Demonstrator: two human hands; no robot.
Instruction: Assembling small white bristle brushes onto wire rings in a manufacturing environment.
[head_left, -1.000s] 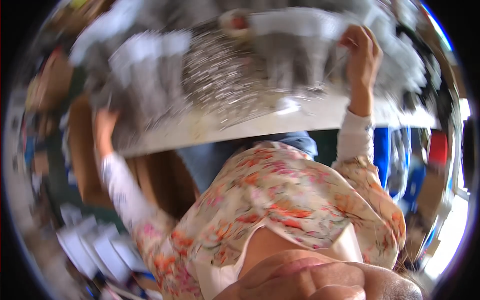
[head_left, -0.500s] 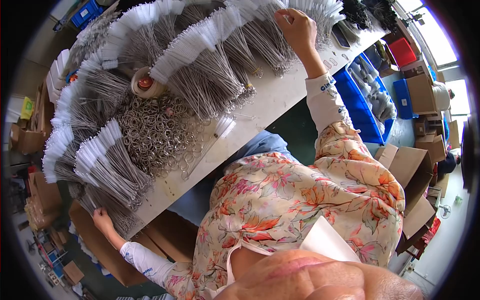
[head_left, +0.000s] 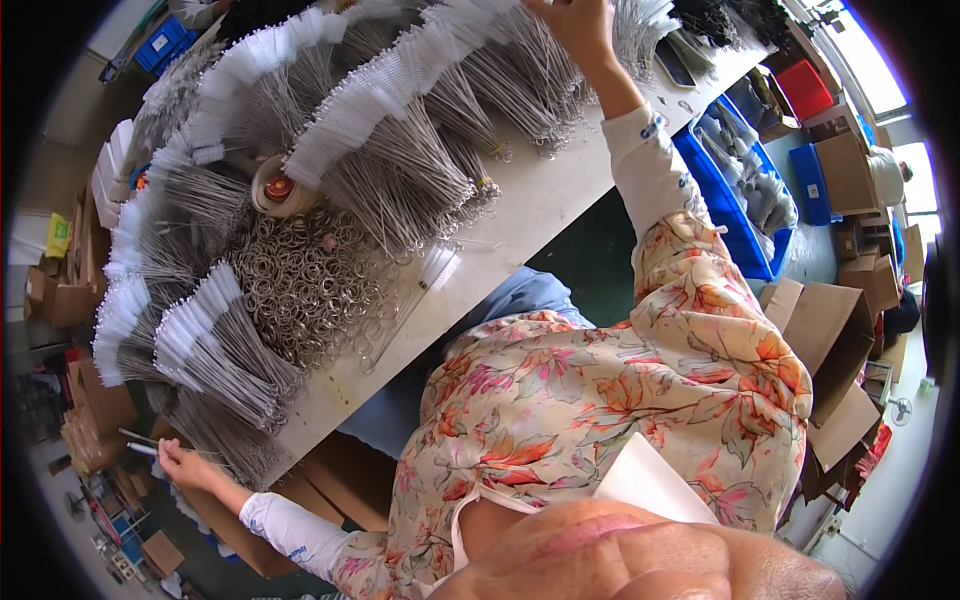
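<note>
While gripping slim rods (head_left: 143, 449) in the left hand (head_left: 183, 466) beside the table (head_left: 560, 195) at near left, held the right hand (head_left: 580, 28), partly out of view, near far brushes (head_left: 527, 82); could not tell whether gripping anything. Had rings (head_left: 305, 282) heaped left among brushes.

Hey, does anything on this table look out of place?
Yes: near the table's front edge, beside the loose rings, a white brush lies apart, odd because the others lie in bunches.
</note>
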